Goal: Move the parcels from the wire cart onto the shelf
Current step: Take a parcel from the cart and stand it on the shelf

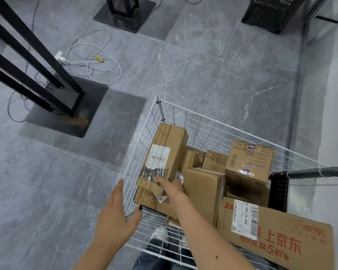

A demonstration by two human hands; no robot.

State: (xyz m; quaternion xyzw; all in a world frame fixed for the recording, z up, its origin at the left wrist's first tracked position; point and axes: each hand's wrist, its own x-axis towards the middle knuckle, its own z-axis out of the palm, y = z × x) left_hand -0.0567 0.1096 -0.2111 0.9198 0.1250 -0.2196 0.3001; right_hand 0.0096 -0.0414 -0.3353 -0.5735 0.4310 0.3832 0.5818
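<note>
A white wire cart (142, 145) fills the lower right, holding several cardboard parcels. A long brown parcel (164, 152) with a white label and a scribbled-out patch leans tilted against the cart's left wall. My right hand (171, 187) grips its near lower end, fingers curled around the bottom edge. My left hand (115, 213) hovers open outside the cart's left wall, fingers apart, its thumb next to the wire rim. A big printed box (275, 236) lies at the cart's near right, and a taped box (250, 162) sits at the back. No shelf boards are visible.
Black metal posts on a flat base plate (66, 112) stand to the left on the grey tiled floor. Loose white cables (92, 57) lie beyond them. A second black stand (125, 12) and a black crate (271, 12) sit at the top. The cart's grey handle (318, 171) projects right.
</note>
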